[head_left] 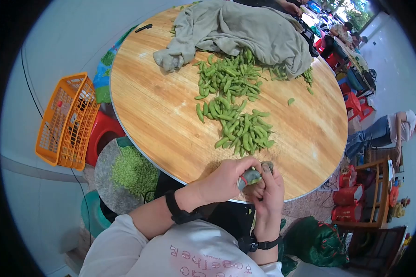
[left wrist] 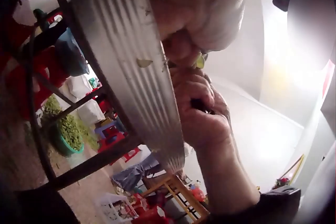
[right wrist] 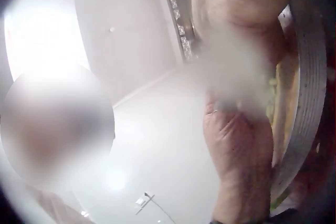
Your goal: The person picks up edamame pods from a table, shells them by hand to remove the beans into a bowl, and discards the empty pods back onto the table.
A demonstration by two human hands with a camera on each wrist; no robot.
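Note:
Above the near table edge, both hands meet with curled fingers. The left hand (head_left: 224, 180) and the right hand (head_left: 270, 187) pinch a green pod (head_left: 255, 181) between them, largely hidden by fingers. A dark grey-green covering with a pale and red edge shows at the left thumb. In the left wrist view a bit of green pod (left wrist: 200, 61) shows between the left hand (left wrist: 197, 11) and the right hand (left wrist: 202, 108). Blur hides the contact in the right wrist view. Beyond the hands lies a heap of green pods (head_left: 229, 76).
A grey cloth (head_left: 245, 27) covers the far side of the round wooden table (head_left: 148, 115), near a black pen-like item (head_left: 143, 28). Left of the table are shelled green beans (head_left: 134, 175), a red stool (head_left: 99, 136) and an orange basket (head_left: 64, 122). People are at the upper right.

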